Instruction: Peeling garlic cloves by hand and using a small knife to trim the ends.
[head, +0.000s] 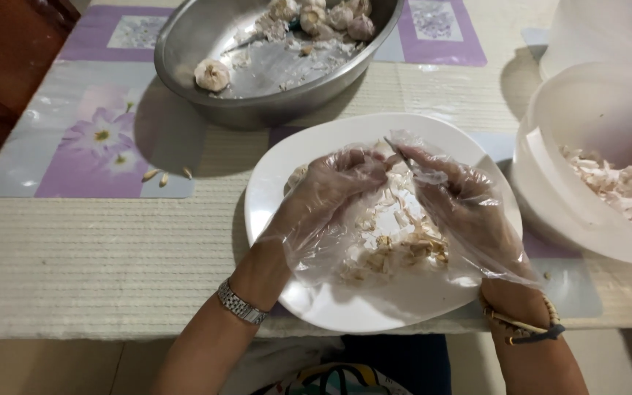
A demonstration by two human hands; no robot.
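Note:
Both my hands wear loose clear plastic gloves and work over a white plate (279,183) strewn with garlic skins (396,241). My left hand (330,190) pinches a small garlic piece at its fingertips. Meeting it near the plate's far side, my right hand (455,201) grips a thin knife (396,150) whose blade tip points toward the left fingers. A metal watch is on my left wrist and bead bracelets on my right.
A steel bowl (206,29) behind the plate holds several garlic bulbs (212,74) and loose skin. A white plastic tub (550,168) of peelings stands at the right. Three peeled cloves (164,175) lie on a purple flowered placemat (96,139).

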